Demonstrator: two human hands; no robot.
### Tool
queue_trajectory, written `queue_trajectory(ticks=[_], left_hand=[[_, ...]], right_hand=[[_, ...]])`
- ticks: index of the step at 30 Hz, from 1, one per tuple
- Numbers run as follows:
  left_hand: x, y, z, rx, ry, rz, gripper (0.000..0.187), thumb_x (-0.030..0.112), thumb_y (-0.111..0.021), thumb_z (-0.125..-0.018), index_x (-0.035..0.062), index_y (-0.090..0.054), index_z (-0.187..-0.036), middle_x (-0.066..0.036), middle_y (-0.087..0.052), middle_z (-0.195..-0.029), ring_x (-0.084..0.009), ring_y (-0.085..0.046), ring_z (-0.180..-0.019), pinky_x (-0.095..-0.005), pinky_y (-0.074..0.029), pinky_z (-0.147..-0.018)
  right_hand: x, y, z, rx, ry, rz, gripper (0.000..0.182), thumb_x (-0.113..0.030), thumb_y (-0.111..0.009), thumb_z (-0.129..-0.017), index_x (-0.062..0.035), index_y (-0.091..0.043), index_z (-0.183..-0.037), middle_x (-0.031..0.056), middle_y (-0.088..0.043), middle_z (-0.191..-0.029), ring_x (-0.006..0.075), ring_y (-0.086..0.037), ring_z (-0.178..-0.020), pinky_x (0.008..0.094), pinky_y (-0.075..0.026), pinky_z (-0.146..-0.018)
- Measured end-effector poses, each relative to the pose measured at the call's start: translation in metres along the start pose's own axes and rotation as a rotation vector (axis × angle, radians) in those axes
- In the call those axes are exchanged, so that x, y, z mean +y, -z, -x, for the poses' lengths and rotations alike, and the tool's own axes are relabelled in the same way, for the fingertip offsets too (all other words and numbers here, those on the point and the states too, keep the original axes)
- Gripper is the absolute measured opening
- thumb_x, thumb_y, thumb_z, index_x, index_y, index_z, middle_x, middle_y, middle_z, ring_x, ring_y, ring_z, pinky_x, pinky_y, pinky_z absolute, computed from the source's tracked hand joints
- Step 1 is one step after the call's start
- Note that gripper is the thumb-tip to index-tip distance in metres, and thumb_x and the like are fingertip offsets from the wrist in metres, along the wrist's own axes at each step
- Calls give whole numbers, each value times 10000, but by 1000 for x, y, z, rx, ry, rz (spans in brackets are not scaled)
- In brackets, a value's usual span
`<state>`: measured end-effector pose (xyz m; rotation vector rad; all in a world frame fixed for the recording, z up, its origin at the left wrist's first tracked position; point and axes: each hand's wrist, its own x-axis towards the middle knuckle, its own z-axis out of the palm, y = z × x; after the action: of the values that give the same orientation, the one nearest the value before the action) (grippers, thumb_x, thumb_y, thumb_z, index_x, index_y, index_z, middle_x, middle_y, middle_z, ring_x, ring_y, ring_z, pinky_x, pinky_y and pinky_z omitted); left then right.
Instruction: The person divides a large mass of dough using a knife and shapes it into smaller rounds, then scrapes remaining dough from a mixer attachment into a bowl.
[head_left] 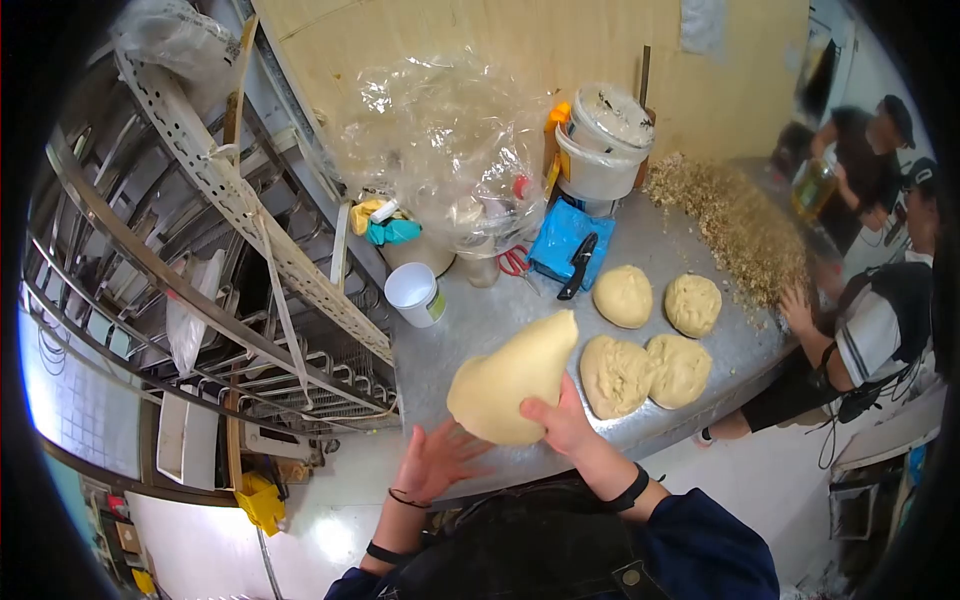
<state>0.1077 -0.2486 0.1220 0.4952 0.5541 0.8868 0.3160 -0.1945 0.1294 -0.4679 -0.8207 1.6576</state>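
Observation:
A large, smooth piece of pale dough (pixel 512 385) is stretched out above the metal table, its narrow end pointing up and right. My right hand (pixel 562 418) grips its lower right edge, thumb on top. Just left of and below the dough is my left hand (pixel 440 462), fingers spread, with nothing in it. Several dough lumps lie to the right: a round one (pixel 622 296), a smaller one (pixel 693 305), and two touching each other, a rough one (pixel 614 377) and another (pixel 679 371).
Behind the dough stand a white cup (pixel 414 294), red scissors (pixel 514 262), a black knife (pixel 578 266) on a blue packet (pixel 562 238), and a white bucket (pixel 603 150). A crumbly heap (pixel 735 225) lies right, beside a co-worker's hand (pixel 797 310). Metal racks (pixel 250 225) stand left.

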Motion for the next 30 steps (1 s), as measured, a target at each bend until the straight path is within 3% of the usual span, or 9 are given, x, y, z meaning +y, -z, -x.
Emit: queue_trajectory(ticks=[4, 6, 10, 12, 16, 18, 19, 23, 30], left_hand=[[2, -28, -24, -109, 5, 195, 864, 710, -262, -795, 43, -268, -1345, -163, -438, -1285, -313, -441, -1171, -506, -360, -955], [-2, -19, -39, 42, -104, 284, 871, 722, -239, -790, 42, -307, -1330, -161, -438, -1285, -310, -454, -1156, -457, -361, -973], [-5, -18, -37, 201, -228, 216, 808, 679, -215, -828, 43, -344, -1308, -144, -453, -1274, -291, -473, -1137, -425, -389, -952], [-5, -11, -40, 210, -282, 222, 755, 645, -218, -851, 55, -359, -1300, -135, -464, -1261, -285, -471, -1136, -420, -388, -952], [11, 5, -42, 151, -427, 374, 706, 619, -232, -866, 76, -367, -1297, -125, -455, -1269, -296, -453, -1149, -437, -372, -963], [27, 12, -37, 94, -483, 401, 696, 613, -231, -869, 81, -367, -1296, -127, -447, -1276, -304, -444, -1155, -447, -365, -966], [37, 8, -30, 165, -585, 284, 695, 606, -241, -872, 73, -356, -1303, -130, -431, -1290, -314, -439, -1155, -453, -356, -969], [53, -22, -17, 253, -677, 208, 722, 616, -254, -864, 58, -326, -1317, -147, -405, -1306, -337, -423, -1160, -461, -345, -974], [10, -28, -10, 134, -398, -361, 777, 640, -240, -850, 24, -308, -1319, -165, -403, -1301, -318, -439, -1150, -440, -357, -962]], right_hand=[[13, 4, 16, -103, -48, 604, 644, -174, -715, -714, -19, -374, -1238, 84, -511, -1153, 189, -498, -1074, 340, -422, -895], [10, -13, 22, -339, -48, 482, 686, -176, -714, -718, -23, -341, -1273, 74, -489, -1194, 179, -461, -1119, 339, -388, -937], [27, -10, 18, -285, -167, 103, 732, -180, -717, -716, -24, -307, -1302, 76, -463, -1231, 179, -429, -1154, 334, -343, -975], [25, -11, 10, -128, -358, -325, 695, -84, -707, -718, -35, -329, -1299, 61, -465, -1235, 181, -430, -1159, 315, -368, -944], [21, 6, -4, -105, -394, -228, 727, -83, -677, -742, -62, -264, -1340, 85, -389, -1312, 209, -387, -1203, 322, -384, -931], [18, 23, -4, 58, -309, 773, 804, -110, -675, -747, -106, -181, -1382, 92, -277, -1386, 229, -341, -1237, 359, -369, -946], [10, 28, -4, 69, -301, 772, 804, -110, -675, -747, -106, -181, -1382, 92, -277, -1386, 229, -341, -1237, 359, -369, -946], [-5, 17, 7, -132, -217, 317, 911, -192, -703, -735, -147, -91, -1408, 91, -174, -1432, 252, -293, -1270, 412, -297, -993], [36, -10, 3, -296, -317, -265, 952, -441, -695, -709, -90, -134, -1393, 66, -238, -1413, 210, -272, -1285, 386, -256, -1033]])
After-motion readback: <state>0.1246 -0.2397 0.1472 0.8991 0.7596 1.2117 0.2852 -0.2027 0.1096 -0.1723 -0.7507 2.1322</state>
